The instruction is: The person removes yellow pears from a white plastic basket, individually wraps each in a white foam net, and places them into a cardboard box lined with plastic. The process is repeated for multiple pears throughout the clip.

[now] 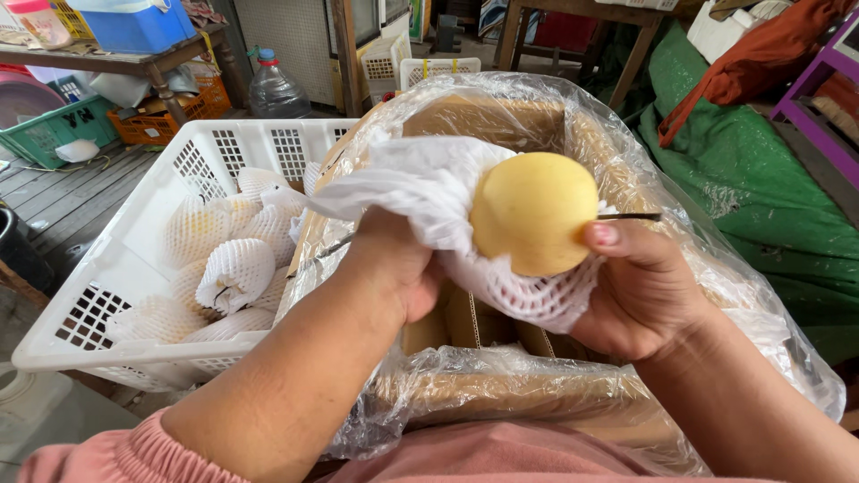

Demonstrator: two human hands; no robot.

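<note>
Here, my left hand [389, 268] gripping white foam net sleeve [501, 286], fingers hidden behind it, my right hand [640, 295] cupping the half-sleeved yellow pear [534, 224], over plastic-lined cardboard box [537, 394], box bottom obscured.

The person wears a soft pink top, seen along the bottom edge of the view. Its left sleeve [134, 452] is pushed back and bunches in gathered, ribbed folds near the elbow, leaving the forearm bare. The right forearm is bare too, with no sleeve showing. The left hand [394, 268] and right hand [640, 291] carry no gloves, rings or watch
</note>
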